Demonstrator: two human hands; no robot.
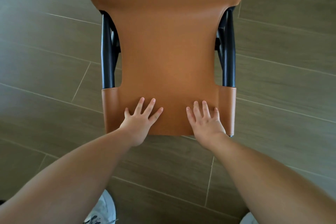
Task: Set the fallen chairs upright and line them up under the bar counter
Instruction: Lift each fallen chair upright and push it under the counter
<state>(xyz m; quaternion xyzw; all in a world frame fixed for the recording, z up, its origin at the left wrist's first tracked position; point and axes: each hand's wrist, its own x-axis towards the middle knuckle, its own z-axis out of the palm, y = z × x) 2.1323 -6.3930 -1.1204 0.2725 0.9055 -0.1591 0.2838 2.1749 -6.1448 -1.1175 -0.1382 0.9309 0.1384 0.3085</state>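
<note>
A tan leather chair [167, 45] with a black metal frame [107, 51] fills the middle of the head view, seen from behind and above. Its backrest top edge lies nearest me. My left hand [140, 120] rests flat on the left part of the backrest with the fingers spread straight. My right hand [205, 120] lies flat on the right part, fingers straight too. Both thumbs sit below the top edge and are partly hidden. The chair's legs and the bar counter are out of sight.
Grey-brown wood-look floor tiles [54, 71] surround the chair on all sides. My white shoes show at the bottom edge, the left shoe [101, 211] and a bit of the right shoe [249, 220].
</note>
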